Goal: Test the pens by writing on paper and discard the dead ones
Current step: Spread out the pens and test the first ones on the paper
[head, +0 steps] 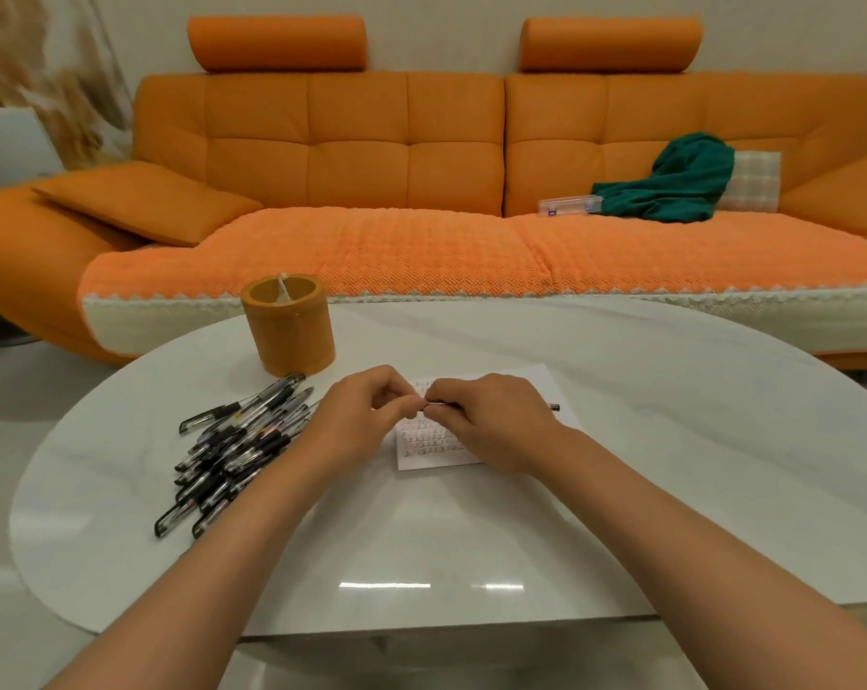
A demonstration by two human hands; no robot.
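A pile of several black-capped pens (237,445) lies on the white table (620,465), left of centre. A sheet of paper (521,385) covered with scribbles lies under my hands. My right hand (491,420) grips one pen (553,406), held level above the paper; its back end pokes out to the right. My left hand (366,410) meets it at the pen's left end, fingers curled and pinching the tip or cap there; which of the two is hidden.
An orange round pen holder (289,331) stands at the table's far edge, behind the pile. Beyond it is an orange sofa (421,191) with a green cloth (670,181) and a clear plastic box (568,205) on the seat.
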